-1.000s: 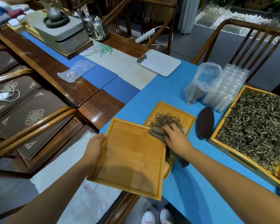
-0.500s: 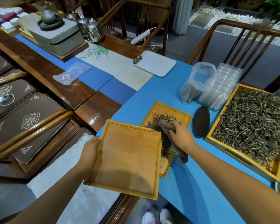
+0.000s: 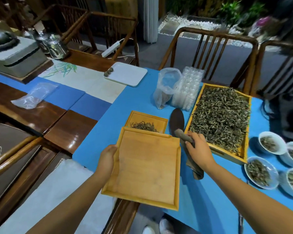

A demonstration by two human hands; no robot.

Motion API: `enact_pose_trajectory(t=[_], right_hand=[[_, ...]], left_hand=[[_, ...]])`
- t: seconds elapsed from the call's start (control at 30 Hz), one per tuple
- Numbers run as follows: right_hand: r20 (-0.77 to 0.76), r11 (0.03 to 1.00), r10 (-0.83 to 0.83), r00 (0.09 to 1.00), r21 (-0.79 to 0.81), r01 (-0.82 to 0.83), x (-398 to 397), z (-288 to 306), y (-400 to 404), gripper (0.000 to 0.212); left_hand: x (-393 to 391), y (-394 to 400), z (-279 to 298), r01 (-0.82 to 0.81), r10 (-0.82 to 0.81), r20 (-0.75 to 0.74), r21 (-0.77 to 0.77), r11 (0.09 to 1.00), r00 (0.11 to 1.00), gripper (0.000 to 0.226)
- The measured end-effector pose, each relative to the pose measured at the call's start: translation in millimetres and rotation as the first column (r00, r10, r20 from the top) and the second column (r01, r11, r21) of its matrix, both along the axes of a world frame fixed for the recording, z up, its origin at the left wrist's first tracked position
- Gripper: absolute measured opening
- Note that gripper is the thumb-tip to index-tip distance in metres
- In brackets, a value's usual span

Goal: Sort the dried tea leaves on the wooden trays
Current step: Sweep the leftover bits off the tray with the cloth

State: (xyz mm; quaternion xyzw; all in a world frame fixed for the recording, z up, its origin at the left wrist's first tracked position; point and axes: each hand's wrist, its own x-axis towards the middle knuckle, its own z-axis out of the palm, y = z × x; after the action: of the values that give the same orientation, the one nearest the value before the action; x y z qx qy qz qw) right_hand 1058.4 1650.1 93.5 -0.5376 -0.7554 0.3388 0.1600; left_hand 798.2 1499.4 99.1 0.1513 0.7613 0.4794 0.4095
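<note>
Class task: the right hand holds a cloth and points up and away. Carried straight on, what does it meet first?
Probably the large wooden tray heaped with dried tea leaves, just beyond the right hand; depth is unclear.

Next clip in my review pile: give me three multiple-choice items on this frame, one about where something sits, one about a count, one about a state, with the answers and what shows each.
1. Where does the big tray of dried tea leaves lie?
A. On the blue cloth, to the person's right
B. On a chair seat
C. On the white plate

2. How many white bowls of tea leaves show at the right edge?
A. One
B. Two
C. Four

3. What state is the wooden tray held by the left hand in?
A. Heaped with leaves
B. Bare inside
C. Covered by a cloth

Answers:
1 A, it rests on the blue cloth beyond the right hand.
2 C, four bowls cluster there.
3 B, only bare wood shows inside it, while the small tray behind holds some leaves.
</note>
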Motion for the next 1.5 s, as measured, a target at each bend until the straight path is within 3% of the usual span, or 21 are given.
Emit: enact_pose_trajectory(t=[0.33, 0.7, 1.03, 1.5], right_hand=[[0.052, 0.960, -0.279, 0.959, 0.030, 0.277, 116.3, -1.4, -24.2, 0.031], [0.090, 0.823, -0.567, 0.819, 0.033, 0.566, 225.9, -23.3, -73.0, 0.026], [0.141, 0.739, -0.670, 0.729, 0.032, 0.673, 271.8, -50.7, -100.4, 0.026], [0.216, 0.732, -0.665, 0.715, -0.003, 0.682, 268.4, -67.1, -104.2, 0.029]], left_hand=[[82.7, 55.9, -22.0, 0.198, -0.196, 0.067, -0.009, 0.980, 0.978, 0.029], [158.5, 76.7, -57.7, 0.313, -0.312, 0.040, -0.023, 0.949, 0.949, 0.026], [189.7, 78.4, -83.7, 0.327, -0.328, -0.026, -0.041, 0.944, 0.944, 0.028], [195.3, 74.4, -94.0, 0.316, -0.323, -0.117, -0.073, 0.946, 0.939, 0.029]])
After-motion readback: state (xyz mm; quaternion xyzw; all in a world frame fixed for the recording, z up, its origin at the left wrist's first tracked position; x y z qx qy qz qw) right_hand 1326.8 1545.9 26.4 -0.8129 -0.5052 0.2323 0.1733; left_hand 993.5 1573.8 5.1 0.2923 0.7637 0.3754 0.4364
